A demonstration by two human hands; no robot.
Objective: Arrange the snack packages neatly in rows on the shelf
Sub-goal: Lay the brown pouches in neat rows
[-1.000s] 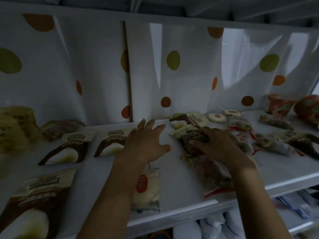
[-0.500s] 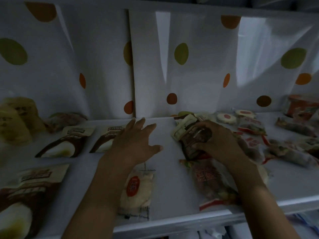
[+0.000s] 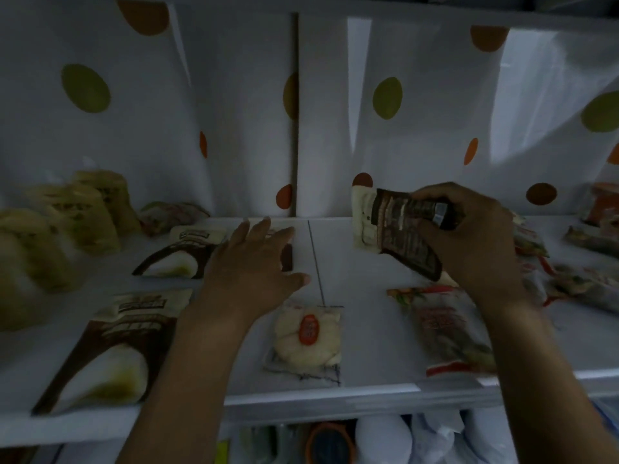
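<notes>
My right hand [image 3: 469, 242] holds a brown-and-cream snack pouch [image 3: 398, 229] lifted above the white shelf [image 3: 368, 329], its printed back facing me. My left hand [image 3: 248, 269] hovers flat with fingers spread over another brown pouch [image 3: 284, 256] in the back row, mostly hiding it. A matching pouch [image 3: 177, 259] lies to its left and a larger-looking one [image 3: 110, 356] lies near the front left. A clear packet with a pale bun and red label [image 3: 308, 339] sits at the front centre. A red-trimmed packet [image 3: 445, 336] lies under my right wrist.
Yellow bags [image 3: 67, 226] stand at the far left. A loose heap of red and clear packets [image 3: 576, 279] covers the right end. A dotted white sheet [image 3: 234, 112] backs the shelf. Below the front edge, white bags [image 3: 385, 440] fill a lower level.
My right hand has lifted the brown pouch off the pile and raised it above the shelf. My left hand stayed spread over the back-row pouch. The camera moved closer.
</notes>
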